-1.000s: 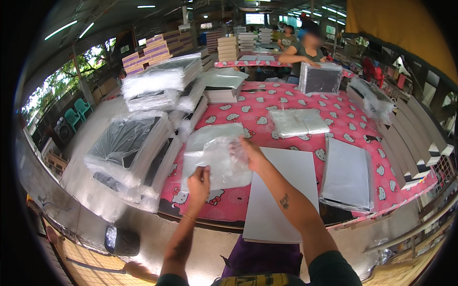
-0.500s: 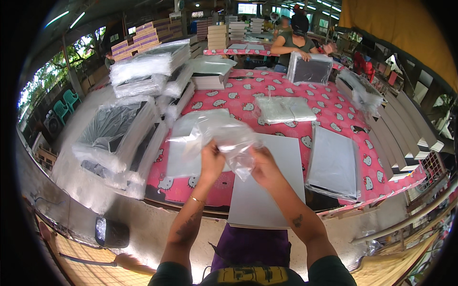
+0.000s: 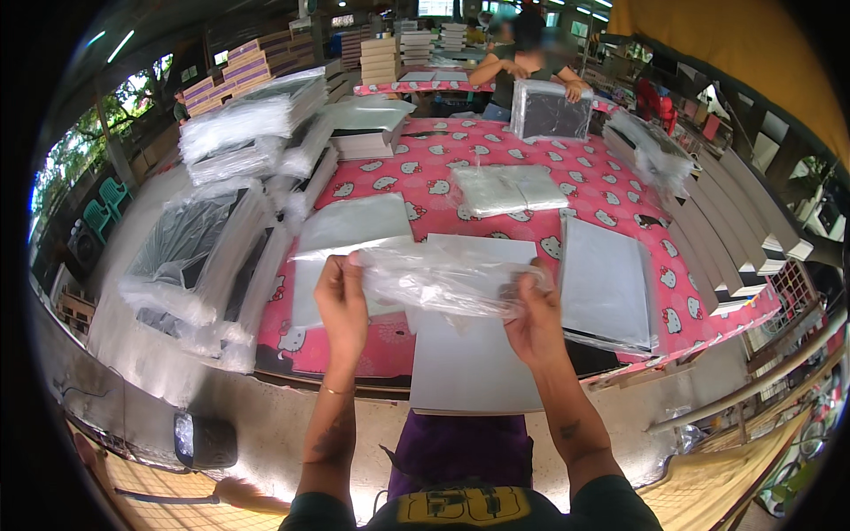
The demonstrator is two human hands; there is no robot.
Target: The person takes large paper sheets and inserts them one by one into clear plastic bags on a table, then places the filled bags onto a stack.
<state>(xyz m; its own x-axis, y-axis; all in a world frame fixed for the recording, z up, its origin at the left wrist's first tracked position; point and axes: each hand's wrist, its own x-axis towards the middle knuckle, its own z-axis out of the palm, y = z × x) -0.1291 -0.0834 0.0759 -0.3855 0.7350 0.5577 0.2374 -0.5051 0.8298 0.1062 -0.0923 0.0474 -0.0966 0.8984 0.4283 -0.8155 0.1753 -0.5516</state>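
A clear plastic bag (image 3: 438, 279) is stretched sideways between my two hands, above a pale grey board (image 3: 474, 367) at the table's near edge. My left hand (image 3: 343, 301) pinches the bag's left end. At the other end, my right hand (image 3: 534, 314) grips it with thumb and fingers. Left of the bag lies a flat pile of clear plastic bags (image 3: 354, 221), partly hidden behind my left hand. To the right, a board in clear wrap (image 3: 606, 279) lies flat on the pink patterned table cover (image 3: 425, 164).
Wrapped dark panels (image 3: 195, 252) are stacked along the left side. A folded plastic bundle (image 3: 509, 190) lies mid-table. Long grey boards (image 3: 739, 221) line the right edge. Across the table, a person (image 3: 522, 66) holds a wrapped dark panel (image 3: 553, 111) upright.
My hands have moved apart, pulling the bunched plastic bag out into a wide strip. The view has shifted slightly. Across the table, the person's hands have moved on the upright panel.
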